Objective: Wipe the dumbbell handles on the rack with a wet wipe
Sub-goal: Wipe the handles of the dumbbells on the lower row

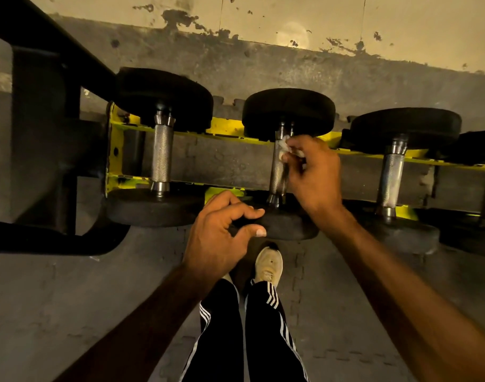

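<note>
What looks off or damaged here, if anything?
Only wear. Paint on the wall is flaked, with dark patches along its lower edge, and paint on the yellow rack is chipped. The dumbbells sit straight across the rails; the right hand holds the wet wipe on the middle dumbbell handle.

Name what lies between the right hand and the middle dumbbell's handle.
A crumpled white wipe, pinched by the right hand and pressed against the far end of the handle, as the head view shows.

Left hand (219,238) loosely curled, forward; right hand (315,172) extended, pinching wet wipe (284,143).
</note>
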Tool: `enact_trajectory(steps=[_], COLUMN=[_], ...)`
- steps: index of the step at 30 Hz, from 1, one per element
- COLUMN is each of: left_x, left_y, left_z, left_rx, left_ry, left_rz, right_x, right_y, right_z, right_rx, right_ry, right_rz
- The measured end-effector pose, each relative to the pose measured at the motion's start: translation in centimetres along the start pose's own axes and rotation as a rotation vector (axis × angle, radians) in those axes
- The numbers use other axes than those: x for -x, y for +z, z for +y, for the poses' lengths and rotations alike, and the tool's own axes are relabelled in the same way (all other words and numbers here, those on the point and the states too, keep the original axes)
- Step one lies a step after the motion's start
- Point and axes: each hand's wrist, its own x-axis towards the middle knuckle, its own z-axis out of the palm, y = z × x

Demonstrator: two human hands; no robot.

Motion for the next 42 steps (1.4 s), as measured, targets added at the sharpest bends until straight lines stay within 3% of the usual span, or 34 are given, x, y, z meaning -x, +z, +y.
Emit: enact_trajectory(steps=[2,5,10,12,17,19,23,28,30,35,37,42], left_x=[0.0,0.0,0.0,0.1,0.0,0.0,-0.1,-0.2,-0.1,0.1,0.1,-0.2], left_y=[0.1,0.2,0.1,0.1,0.0,0.0,-0.1,-0.3,-0.3,-0.3,-0.4,-0.7], left_z=[0.2,0.4,0.5,0.5,0.6,0.6,0.6,0.3,0.4,0.1,0.1,0.2], left_rx=[0.000,-0.001,-0.001,0.004,-0.008,-0.009,-0.014,-0.024,-0.029,-0.095,-0.139,-0.192], left_ry=[-0.006,-0.020,-0.044,-0.054,-0.039,-0.040,-0.034,-0.020,-0.013,0.016,0.042,0.071], left_rz=[0.007,0.016,0.007,0.011,0.002,0.005,-0.007,-0.030,-0.025,-0.050,-0.066,-0.108], right_x=[0.0,0.1,-3.3,-3.4,0.7,-0.3,-2.6,1.0,0.6,-1.3,0.5,3.3], right_y=[0.3,0.6,1.4,1.6,-1.3,-1.2,0.0,-1.1,-1.2,0.4,0.3,-1.4], right_z=[0.6,1.2,1.2,1.7,2.9,2.7,2.0,2.0,2.1,1.1,1.0,2.1], right_rx=[-0.265,-0.375,-0.923,-1.060,-0.663,-0.624,-0.833,-0.595,-0.569,-0.756,-0.678,-0.343], right_ry=[0.245,0.505,0.839,0.904,0.792,0.775,0.790,0.718,0.686,0.662,0.585,0.448], right_rz=[-0.012,-0.068,0.093,0.076,-0.330,-0.264,0.007,-0.284,-0.296,0.083,0.011,-0.351])
